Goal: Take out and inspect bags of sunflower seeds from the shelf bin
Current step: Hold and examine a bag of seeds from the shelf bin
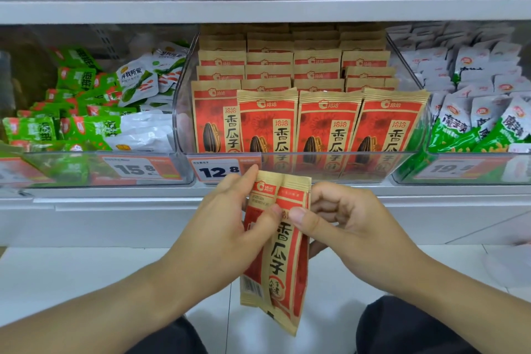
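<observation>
A view from a head-worn camera looks down at two bare hands in front of a shop shelf. The left hand [230, 215] and the right hand [342, 218] hold two red and tan bags of sunflower seeds [280, 250] together, upright and slightly tilted, just below the front edge of the shelf. The bags overlap, one partly in front of the other, with a barcode showing at the lower left corner. The left hand's fingers curl behind the bags while its thumb presses on the front; the right hand pinches the front bag between thumb and curled fingers, the two thumbs almost touching. Directly above the hands, a clear plastic shelf bin [324, 167] holds many more identical bags [327, 123], standing upright in four neat rows from front to back. A price tag [215, 171] reading 12.8 sits on the bin's front at the left. To the left is another clear bin of green and white snack packets [86, 112], loosely piled, with a tag [130, 169] reading 15.8. To the right, a third bin holds white and green packets [477, 118]. A higher shelf [258, 8] carries more bins above. Below, a pale tiled floor [71, 273] and the person's dark trousers [402, 327] are visible.
</observation>
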Tool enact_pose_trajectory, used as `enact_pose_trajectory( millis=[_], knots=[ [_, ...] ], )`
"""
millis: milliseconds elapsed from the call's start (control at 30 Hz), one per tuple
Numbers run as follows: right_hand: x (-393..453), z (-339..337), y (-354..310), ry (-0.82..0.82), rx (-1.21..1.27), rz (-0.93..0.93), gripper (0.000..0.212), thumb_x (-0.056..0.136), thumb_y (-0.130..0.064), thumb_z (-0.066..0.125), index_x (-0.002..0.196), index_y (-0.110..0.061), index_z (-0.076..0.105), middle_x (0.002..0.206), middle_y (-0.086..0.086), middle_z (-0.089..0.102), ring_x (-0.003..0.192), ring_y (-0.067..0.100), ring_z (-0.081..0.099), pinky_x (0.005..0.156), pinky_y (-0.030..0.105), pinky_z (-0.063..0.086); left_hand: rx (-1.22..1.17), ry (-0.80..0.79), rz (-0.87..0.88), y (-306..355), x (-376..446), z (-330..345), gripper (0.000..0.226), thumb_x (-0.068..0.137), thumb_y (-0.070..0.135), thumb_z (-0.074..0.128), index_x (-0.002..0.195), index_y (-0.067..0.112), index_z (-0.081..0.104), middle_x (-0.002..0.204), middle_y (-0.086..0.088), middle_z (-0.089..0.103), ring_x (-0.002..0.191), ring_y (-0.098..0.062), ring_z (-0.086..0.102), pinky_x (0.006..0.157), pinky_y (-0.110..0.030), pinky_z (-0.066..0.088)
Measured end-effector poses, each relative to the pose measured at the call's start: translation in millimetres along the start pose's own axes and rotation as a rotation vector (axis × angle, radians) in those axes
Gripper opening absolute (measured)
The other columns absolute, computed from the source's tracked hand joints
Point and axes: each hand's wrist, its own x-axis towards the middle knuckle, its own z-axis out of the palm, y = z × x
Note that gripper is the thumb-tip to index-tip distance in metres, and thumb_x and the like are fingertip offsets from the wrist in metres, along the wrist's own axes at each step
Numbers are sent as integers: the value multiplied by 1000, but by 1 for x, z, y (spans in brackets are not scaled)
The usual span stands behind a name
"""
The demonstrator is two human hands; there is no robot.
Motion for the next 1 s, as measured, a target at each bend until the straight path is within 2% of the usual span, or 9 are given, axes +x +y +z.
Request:
enact_pose_trajectory(
  millis=[100,233,467,600,667,733,767,867,1000],
  knots=[
    [3,1,1,18,-12,3,24,84,-35,67,94,-14,72,87,11,75,81,24,75,64,37,63,31,-21,-1,-1,2,3,70,98,50,43,160,22,26,111,22,47,111,2,51,96,-27,49],
    [4,1,2,12,-36,4,25,85,-36,67,92,-12,72,86,13,74,81,28,74,63,37,63,27,-42,-35,-3,4,5,65,100,39,44,160,21,26,121,21,47,115,10,46,93,-1,32],
    [3,1,1,11,-60,15,27,86,-37,66,95,-12,71,88,14,74,82,30,74,62,42,64,12,-94,-25,-10,7,6,62,101,40,41,158,18,31,130,15,49,121,12,44,93,6,25],
    [4,2,-3,25,-73,6,31,85,-38,66,95,-9,70,86,13,74,79,27,74,61,39,63,-22,-106,-4,-11,9,8,58,103,48,35,155,20,38,125,18,52,122,14,43,95,3,27],
    [5,3,-6,38,-90,3,27,89,-34,66,94,-8,71,84,13,74,77,26,74,58,34,62,-76,-119,-27,-10,8,8,72,96,59,36,159,24,29,130,24,49,124,17,42,100,-1,30],
    [6,0,-8,87,-69,29,19,95,-24,65,91,-6,70,82,13,75,73,26,75,55,32,61,-169,-132,-51,-11,6,8,88,89,71,47,161,31,17,136,27,49,121,11,51,107,-20,43],
    [7,-2,-9,124,-37,54,18,96,-20,63,90,-4,69,80,14,75,71,27,75,54,34,62,-209,-138,-58,-10,5,8,97,82,73,55,161,35,14,136,28,50,117,6,57,101,-30,52],
    [11,-10,-14,223,22,111,21,98,-19,61,90,0,67,79,13,77,70,28,76,52,36,62,-258,-185,-42,-5,-1,7,104,73,64,75,155,51,12,122,32,52,104,-6,64,77,-32,62],
    [9,-15,-16,262,59,123,22,98,-22,62,88,-3,68,79,9,78,69,21,76,51,30,58,-246,-296,-1,-5,-11,11,112,69,54,86,149,65,9,136,20,53,112,-8,64,83,-31,60]
  ],
)
